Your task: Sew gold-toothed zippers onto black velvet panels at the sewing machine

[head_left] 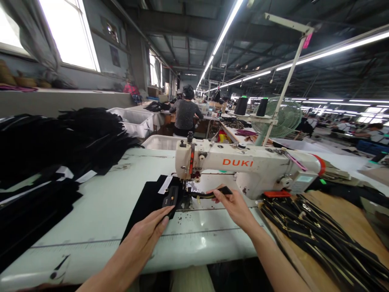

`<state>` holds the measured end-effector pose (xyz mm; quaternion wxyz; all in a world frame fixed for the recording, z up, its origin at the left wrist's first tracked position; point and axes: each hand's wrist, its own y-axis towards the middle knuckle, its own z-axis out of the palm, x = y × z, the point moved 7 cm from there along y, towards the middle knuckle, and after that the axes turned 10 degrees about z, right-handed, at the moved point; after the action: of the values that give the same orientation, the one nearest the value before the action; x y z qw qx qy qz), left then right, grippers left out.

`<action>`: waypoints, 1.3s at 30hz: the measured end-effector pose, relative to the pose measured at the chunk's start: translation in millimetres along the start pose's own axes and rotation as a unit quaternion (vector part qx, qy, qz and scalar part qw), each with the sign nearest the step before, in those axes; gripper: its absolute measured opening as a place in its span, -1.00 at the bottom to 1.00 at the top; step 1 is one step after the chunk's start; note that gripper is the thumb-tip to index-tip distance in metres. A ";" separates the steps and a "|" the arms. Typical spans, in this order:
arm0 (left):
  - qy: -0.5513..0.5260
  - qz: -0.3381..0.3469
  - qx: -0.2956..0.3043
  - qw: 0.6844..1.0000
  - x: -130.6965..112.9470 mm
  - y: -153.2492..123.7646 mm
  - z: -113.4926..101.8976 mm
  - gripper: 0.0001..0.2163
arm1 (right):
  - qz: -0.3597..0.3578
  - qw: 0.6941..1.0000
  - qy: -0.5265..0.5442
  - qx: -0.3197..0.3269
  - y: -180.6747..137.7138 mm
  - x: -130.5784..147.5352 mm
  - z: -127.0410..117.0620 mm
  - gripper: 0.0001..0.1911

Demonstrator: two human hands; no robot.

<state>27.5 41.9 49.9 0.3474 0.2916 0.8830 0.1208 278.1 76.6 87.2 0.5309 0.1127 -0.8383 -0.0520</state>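
Note:
My left hand [153,225] lies flat, fingers stretched out, pressing a black fabric piece [145,205] onto the pale green table in front of the needle of a white DUKI sewing machine [243,166]. A small black part with gold dots [171,195] sits on the fabric just past my fingertips. My right hand [234,205] pinches a black zipper strip [212,194] that runs left toward the presser foot under the machine head.
Black fabric pieces are piled high on the left [45,158]. Several black zippers with gold teeth lie on a wooden board at the right [322,235]. White bins [133,119], a green fan [284,119], thread cones and a seated person's back [185,113] are behind.

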 end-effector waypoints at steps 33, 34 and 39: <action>0.178 0.283 0.027 0.942 -30.8 -26.7 39.4 -0.49 | -0.291 0.900 -0.299 -0.127 -102.5 17.0 114.9 -0.63; 0.177 0.283 0.030 0.942 -30.1 -27.1 39.9 -0.48 | -0.289 0.900 -0.299 -0.128 -102.9 17.0 114.9 -0.64; 0.189 0.283 0.055 0.939 -26.9 -30.6 43.9 -0.40 | -0.287 0.898 -0.307 -0.132 -102.0 13.4 116.8 -0.64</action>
<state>60.2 1.7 19.9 0.1092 0.5197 0.8187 0.2184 180.9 -29.3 27.5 0.2194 0.2559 -0.8764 -0.3439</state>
